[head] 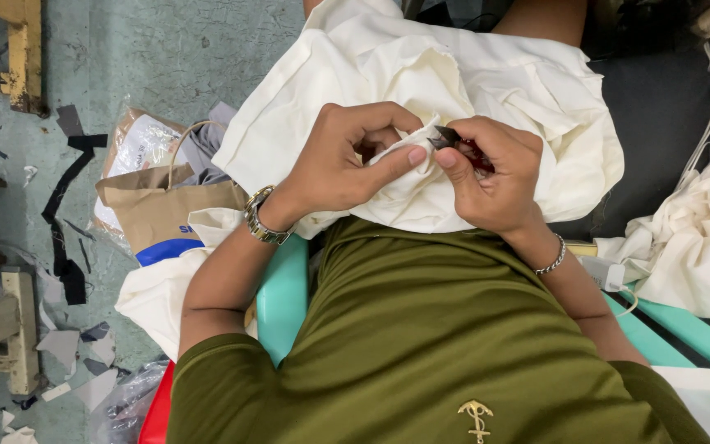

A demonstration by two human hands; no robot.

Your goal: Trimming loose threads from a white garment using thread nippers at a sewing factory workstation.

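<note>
A: What are the hands doing?

B: The left hand [347,160] is clenched on a fold of the cream cloth [454,82], thumb pressed against the bunched edge. The right hand [491,177] grips a small dark cutting tool with a bit of red on it [454,140], its tip touching the same fold, right between the two thumbs.

A: And where does the cloth lie?

B: It is heaped on the person's lap, above the olive green shirt [429,329], spilling over the left knee toward the floor. Both hands rest on top of the heap, almost touching each other.

A: Anything on the wrists?

B: A metal wristwatch [260,218] on the left, a thin chain bracelet [554,256] on the right.

A: What is around?

B: To the left, on the grey-green floor [174,49], stands a brown paper bag [158,205] with grey fabric in it, just beside the hanging cloth. Dark and pale fabric scraps [67,247] lie scattered further left, near yellow wooden furniture legs [22,49]. On the right a second pile of cream cloth [700,238] sits on a turquoise slatted seat [692,329], apart from the hands. A piece of the same turquoise shows under the left forearm
</note>
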